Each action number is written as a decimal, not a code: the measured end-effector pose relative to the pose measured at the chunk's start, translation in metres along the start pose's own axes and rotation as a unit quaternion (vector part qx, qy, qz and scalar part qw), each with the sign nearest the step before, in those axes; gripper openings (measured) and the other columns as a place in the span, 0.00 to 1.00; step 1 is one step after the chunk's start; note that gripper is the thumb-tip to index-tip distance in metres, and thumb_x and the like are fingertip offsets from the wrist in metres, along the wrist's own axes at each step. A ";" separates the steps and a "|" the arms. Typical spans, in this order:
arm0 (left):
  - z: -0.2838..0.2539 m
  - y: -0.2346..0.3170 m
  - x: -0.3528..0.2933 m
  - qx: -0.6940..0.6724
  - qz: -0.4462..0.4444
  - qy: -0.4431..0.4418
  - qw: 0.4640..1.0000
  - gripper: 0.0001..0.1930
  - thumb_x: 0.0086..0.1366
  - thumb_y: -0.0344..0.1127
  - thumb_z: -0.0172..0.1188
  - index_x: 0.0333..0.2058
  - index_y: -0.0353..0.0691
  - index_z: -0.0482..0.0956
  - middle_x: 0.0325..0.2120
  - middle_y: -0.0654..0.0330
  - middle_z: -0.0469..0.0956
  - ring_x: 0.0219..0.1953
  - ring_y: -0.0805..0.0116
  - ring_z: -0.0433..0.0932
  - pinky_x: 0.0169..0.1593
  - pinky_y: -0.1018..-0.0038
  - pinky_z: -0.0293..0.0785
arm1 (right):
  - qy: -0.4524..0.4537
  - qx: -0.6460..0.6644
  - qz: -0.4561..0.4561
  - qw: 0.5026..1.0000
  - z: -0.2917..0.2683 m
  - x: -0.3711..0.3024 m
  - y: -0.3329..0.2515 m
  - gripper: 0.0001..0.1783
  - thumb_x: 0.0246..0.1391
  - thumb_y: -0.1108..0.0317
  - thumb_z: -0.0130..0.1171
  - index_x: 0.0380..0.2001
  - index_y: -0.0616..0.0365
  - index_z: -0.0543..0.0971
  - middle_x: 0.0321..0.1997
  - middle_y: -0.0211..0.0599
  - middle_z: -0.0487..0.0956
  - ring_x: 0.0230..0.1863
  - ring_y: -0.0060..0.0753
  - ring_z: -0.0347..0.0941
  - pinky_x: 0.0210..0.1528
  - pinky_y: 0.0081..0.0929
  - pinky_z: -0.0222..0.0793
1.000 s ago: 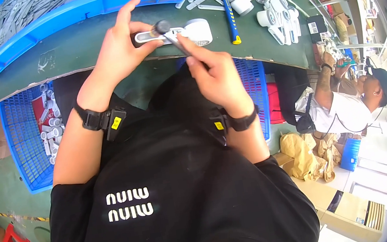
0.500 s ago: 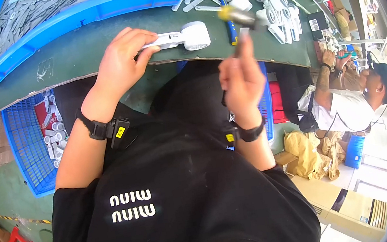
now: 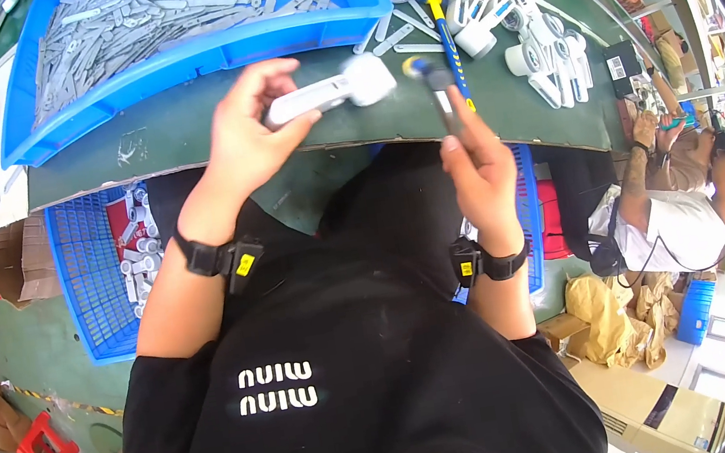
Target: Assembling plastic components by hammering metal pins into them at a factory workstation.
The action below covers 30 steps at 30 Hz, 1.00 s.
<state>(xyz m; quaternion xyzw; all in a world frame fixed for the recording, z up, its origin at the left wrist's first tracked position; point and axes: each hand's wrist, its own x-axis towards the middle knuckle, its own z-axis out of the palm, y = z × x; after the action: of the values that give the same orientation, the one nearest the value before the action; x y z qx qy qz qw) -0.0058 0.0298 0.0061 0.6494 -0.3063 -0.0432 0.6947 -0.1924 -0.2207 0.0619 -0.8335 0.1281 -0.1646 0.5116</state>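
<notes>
Raised hammer (image 3: 439, 84) shifted leftward, gripped in right hand (image 3: 479, 162), white part (image 3: 315, 97) pinched in left hand (image 3: 247, 133)

White part (image 3: 310, 97) here, and a mallet (image 3: 437, 81) in yellow and dark tones! Green bench (image 3: 181, 139), blue tray (image 3: 193, 64), grey strips (image 3: 163, 17). Hammer (image 3: 450, 49) in blue and yellow. Black shirt (image 3: 364, 423), white lettering (image 3: 276, 387), and black wristbands (image 3: 202, 258) with yellow labels (image 3: 245, 265)! Red stool (image 3: 47, 447), and look, tape (image 3: 60, 400) striped yellow and black!

Worn on your head, your wide fisheye camera looks steeply down from close above, over your black shirt (image 3: 373, 356) on the near side to the green counter (image 3: 180, 136) beyond, catching a co-worker (image 3: 674, 227) far right.
</notes>
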 end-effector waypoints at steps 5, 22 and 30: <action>-0.023 0.053 0.023 -0.114 0.061 0.074 0.989 0.30 0.62 0.14 0.75 0.61 0.34 0.77 0.50 0.58 0.82 0.52 0.70 0.84 0.57 0.70 0.85 | 0.022 0.143 -0.008 0.989 -0.009 0.018 0.007 0.33 0.73 0.76 0.60 0.78 0.63 0.71 0.41 0.24 0.79 0.37 0.13 0.70 0.42 0.16 0.68; 0.038 0.075 0.077 0.365 0.181 -0.085 0.909 0.12 0.68 0.34 0.71 0.47 0.37 0.87 0.38 0.49 0.87 0.34 0.49 0.87 0.40 0.58 0.84 | -0.005 0.286 0.117 0.951 0.041 0.072 0.041 0.19 0.74 0.74 0.60 0.64 0.61 0.76 0.23 0.21 0.69 0.18 0.14 0.59 0.19 0.20 0.59; -0.161 0.034 0.218 0.541 -0.011 -0.031 0.840 0.15 0.72 0.34 0.65 0.54 0.38 0.88 0.43 0.53 0.91 0.43 0.64 0.89 0.46 0.65 0.84 | -0.059 0.295 0.111 0.947 0.042 0.076 0.037 0.16 0.74 0.74 0.59 0.61 0.63 0.78 0.25 0.21 0.69 0.18 0.12 0.58 0.19 0.20 0.59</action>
<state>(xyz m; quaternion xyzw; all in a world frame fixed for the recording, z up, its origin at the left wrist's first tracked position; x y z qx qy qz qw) 0.2366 0.0766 0.1234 0.9237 -0.2947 0.1019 0.2226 -0.1081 -0.2322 0.0216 -0.6344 0.1350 -0.0882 0.7560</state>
